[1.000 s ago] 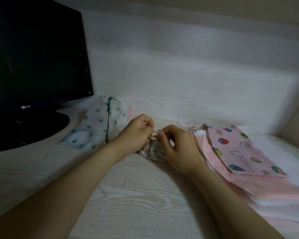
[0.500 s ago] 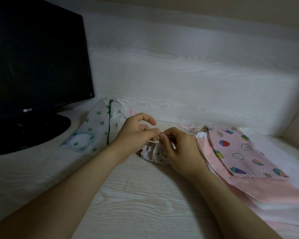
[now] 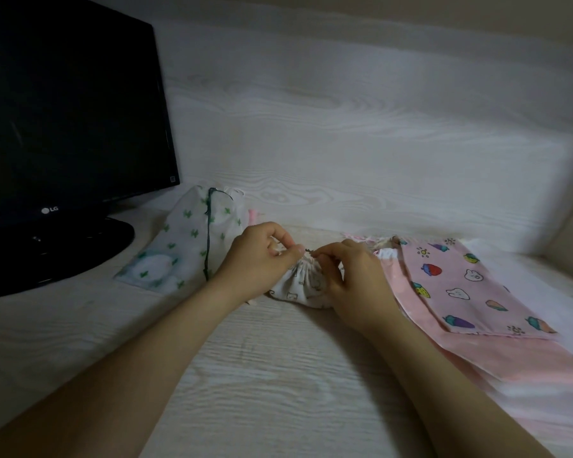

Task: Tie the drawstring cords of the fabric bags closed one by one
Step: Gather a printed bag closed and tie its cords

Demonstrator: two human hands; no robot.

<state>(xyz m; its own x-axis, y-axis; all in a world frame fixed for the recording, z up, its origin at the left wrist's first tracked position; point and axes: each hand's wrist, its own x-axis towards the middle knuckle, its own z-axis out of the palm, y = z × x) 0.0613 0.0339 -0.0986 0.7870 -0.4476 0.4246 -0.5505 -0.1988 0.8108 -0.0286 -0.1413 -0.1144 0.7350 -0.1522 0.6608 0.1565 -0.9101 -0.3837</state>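
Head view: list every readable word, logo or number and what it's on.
"LG": logo on the monitor, lower bezel.
Corner mark at the bezel's lower right: too small to read.
Pink bag, cactus bag, white bag: printed pictures only, no words.

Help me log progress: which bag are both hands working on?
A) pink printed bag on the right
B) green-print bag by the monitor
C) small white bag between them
C: the left hand and right hand both pinch at the gathered mouth of the white bag.
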